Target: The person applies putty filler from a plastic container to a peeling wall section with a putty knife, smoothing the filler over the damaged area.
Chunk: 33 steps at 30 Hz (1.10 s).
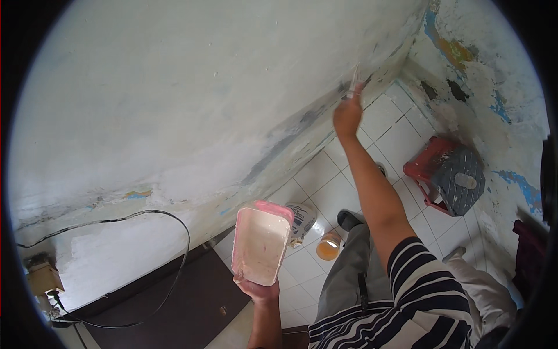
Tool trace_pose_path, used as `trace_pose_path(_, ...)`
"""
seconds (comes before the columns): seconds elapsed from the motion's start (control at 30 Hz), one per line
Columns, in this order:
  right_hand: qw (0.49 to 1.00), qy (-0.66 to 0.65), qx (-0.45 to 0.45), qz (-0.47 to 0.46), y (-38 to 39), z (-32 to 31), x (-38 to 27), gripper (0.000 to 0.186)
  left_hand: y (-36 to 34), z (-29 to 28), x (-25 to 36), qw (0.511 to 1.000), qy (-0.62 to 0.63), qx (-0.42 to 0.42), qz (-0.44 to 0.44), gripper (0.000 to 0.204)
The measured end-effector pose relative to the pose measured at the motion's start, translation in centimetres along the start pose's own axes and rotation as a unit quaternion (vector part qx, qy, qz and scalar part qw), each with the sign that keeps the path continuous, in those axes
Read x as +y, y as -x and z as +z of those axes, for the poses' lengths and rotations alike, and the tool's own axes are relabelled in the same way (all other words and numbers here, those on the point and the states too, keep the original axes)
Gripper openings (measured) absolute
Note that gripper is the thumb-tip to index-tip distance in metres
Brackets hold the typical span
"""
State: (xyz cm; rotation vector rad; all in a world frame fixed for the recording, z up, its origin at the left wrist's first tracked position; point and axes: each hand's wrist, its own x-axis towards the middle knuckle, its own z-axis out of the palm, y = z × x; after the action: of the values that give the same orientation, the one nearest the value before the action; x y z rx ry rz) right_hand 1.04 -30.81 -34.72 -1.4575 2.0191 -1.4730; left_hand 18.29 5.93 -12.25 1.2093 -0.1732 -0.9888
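Note:
My left hand (258, 285) grips the lower end of a pink plastic tray (261, 244), which has cream-coloured, paste-like material inside. My right arm is stretched up and forward, and my right hand (349, 116) is closed on a slim pale tool (354, 78) held against the low part of the white wall (174, 75), near the corner; its blurred tip is too unclear to tell whether it is a brush or a blade. Grey smears run along the wall's lower band below that hand, and paint is peeling in spots.
A red step stool (424, 168) with grey top stands right on white tiles (325, 186). A white bucket (303, 218) and orange-filled container (328, 247) sit by my feet. A dark board (163, 296), looping cable (186, 232) and socket box (43, 279) are lower left. A peeling wall (465, 87) rises right.

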Motion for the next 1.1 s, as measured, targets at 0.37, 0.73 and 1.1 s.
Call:
trace_pose_path(0.37, 0.9, -0.17, -0.341, 0.209, 19.3, -4.7, -8.5, 0.075, 1.4, -0.6, 0.6, 1.0, -0.019, -0.022, -0.008, 0.082)
trace_pose_path(0.73, 0.97, -0.148, -0.184, -0.057, 19.3, 0.9, -10.4, 0.084, 1.0, -0.5, -0.8, 1.0, 0.02, -0.006, 0.01, 0.081)
trace_pose_path(1.1, 0.997, -0.062, -0.003, 0.05, 0.9, -3.6, -0.5, 0.071, 0.7, -1.3, 0.0, 1.0, 0.029, -0.005, 0.004, 0.081)
